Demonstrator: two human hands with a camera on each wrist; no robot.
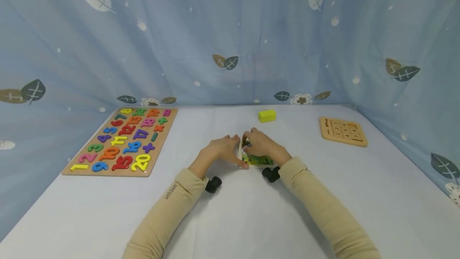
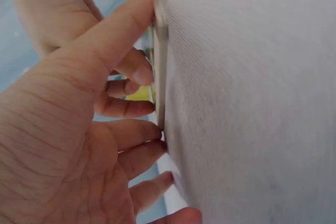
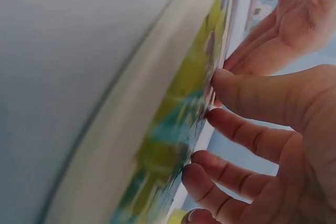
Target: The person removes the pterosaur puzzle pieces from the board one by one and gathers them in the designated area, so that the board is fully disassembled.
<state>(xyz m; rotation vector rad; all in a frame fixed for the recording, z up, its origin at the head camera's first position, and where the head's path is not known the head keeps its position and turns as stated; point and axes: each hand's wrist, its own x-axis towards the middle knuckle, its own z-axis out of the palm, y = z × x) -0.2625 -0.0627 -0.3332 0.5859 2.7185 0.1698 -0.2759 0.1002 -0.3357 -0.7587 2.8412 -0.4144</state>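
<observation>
A flat picture puzzle board (image 1: 261, 160) with a green and blue printed scene and a pale frame (image 3: 157, 72) lies at the middle of the table. My left hand (image 1: 223, 149) holds its left edge, the thumb at the near corner and the fingers towards the far one. The board's pale edge (image 2: 161, 72) shows side-on between them in the left wrist view. Over the picture, my right hand (image 1: 265, 147) has curled fingers, with thumb and index finger pinching what looks like a small puzzle piece (image 3: 211, 97). Those fingers mostly hide the piece.
Towards the left lies a wooden board (image 1: 154, 159) of colourful numbers and signs. A lime-yellow block (image 1: 267, 116) stands behind the hands. At the right is a small wooden number tray (image 1: 344, 131). A blue leaf-print curtain (image 1: 230, 31) hangs behind the white table (image 1: 230, 219).
</observation>
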